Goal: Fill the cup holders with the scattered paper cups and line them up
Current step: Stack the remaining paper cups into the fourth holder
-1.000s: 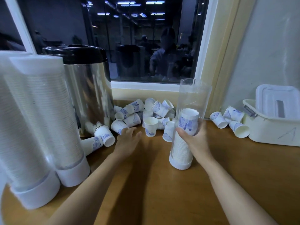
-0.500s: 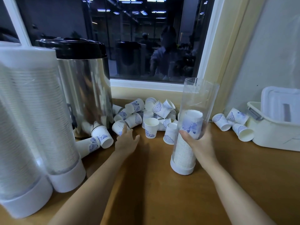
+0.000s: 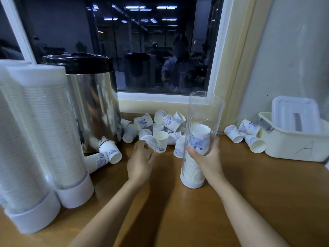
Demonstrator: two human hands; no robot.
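Observation:
A clear tube cup holder (image 3: 204,111) with a white base stands on the wooden table, partly filled with a stack of stacked cups (image 3: 199,136). My right hand (image 3: 207,158) grips the tube at mid height. My left hand (image 3: 140,159) holds a white paper cup with blue print (image 3: 150,141), lifted just off the table in front of the pile. Scattered paper cups (image 3: 165,122) lie behind, under the window. Three more cups (image 3: 243,134) lie to the right. Two full cup holders (image 3: 44,132) stand at the left.
A steel urn with a black lid (image 3: 89,97) stands at the back left, with two cups (image 3: 106,155) lying at its foot. A cream plastic box with a lid (image 3: 295,139) sits at the right, against the wall. The window sill runs behind the pile.
My left hand has closed round a cup from the pile and pulled it slightly back. My right hand stays on the tube.

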